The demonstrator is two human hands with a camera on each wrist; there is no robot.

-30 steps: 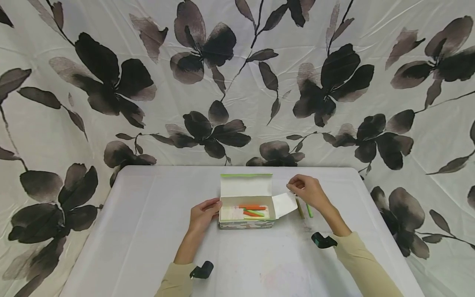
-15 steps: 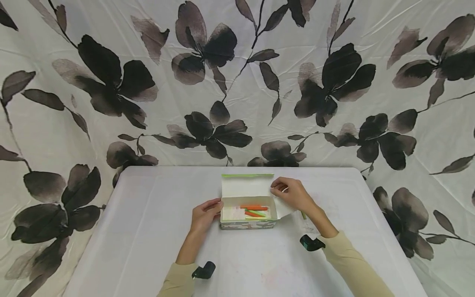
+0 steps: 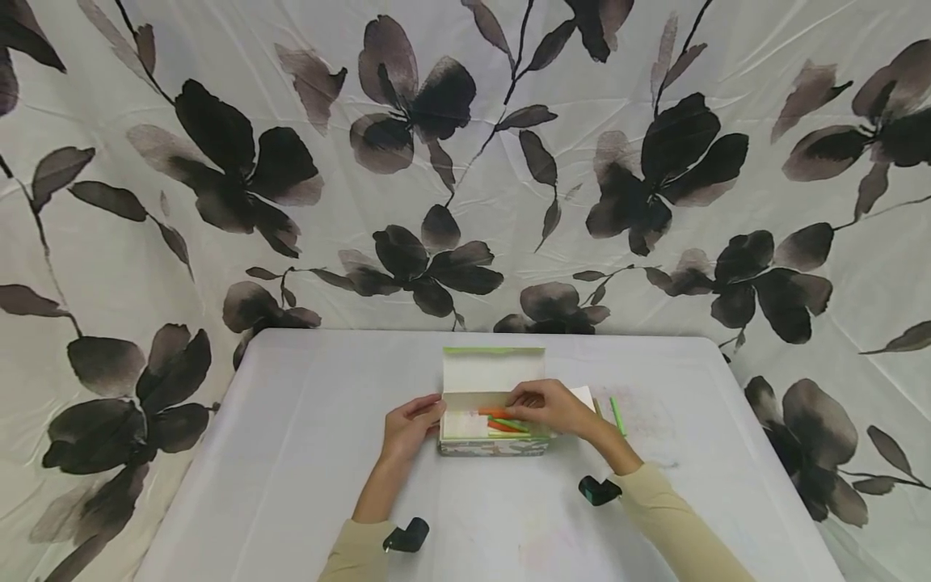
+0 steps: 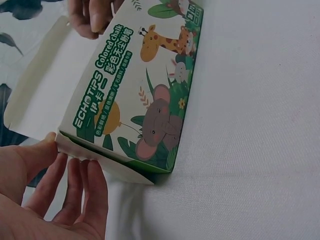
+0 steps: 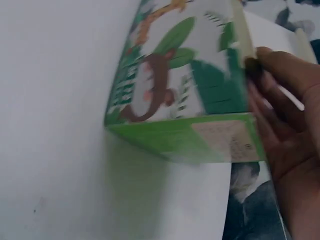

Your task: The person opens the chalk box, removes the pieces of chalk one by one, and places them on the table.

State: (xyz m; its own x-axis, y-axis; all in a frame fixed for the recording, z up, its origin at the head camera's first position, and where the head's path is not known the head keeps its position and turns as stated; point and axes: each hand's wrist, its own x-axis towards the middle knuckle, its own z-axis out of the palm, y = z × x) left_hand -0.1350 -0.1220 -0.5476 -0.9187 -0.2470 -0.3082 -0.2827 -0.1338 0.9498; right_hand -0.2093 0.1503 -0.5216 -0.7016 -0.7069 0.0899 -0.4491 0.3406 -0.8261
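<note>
An open cardboard box of colored chalk (image 3: 494, 447), printed with cartoon animals, stands on the table. Its lid (image 3: 494, 370) is folded back. Inside lie orange chalk sticks (image 3: 493, 412) and light green ones (image 3: 520, 436). My left hand (image 3: 409, 427) pinches the flap (image 4: 107, 165) at the box's left end, thumb on one side and fingers on the other. My right hand (image 3: 554, 406) reaches over the right end into the box, fingertips at the upper orange stick. In the right wrist view the box wall (image 5: 200, 75) hides those fingertips, so whether they grip the stick cannot be told.
A green chalk stick (image 3: 618, 416) and a darker stick (image 3: 598, 406) lie on the table right of the box. The right end flap (image 3: 583, 394) sticks out beneath my right hand. A flowered cloth (image 3: 436, 162) hangs behind the white table (image 3: 327, 485).
My right hand has moved left and down, from above the loose sticks at the right into the box. My left hand stays at the left flap. The whole view shifts slightly.
</note>
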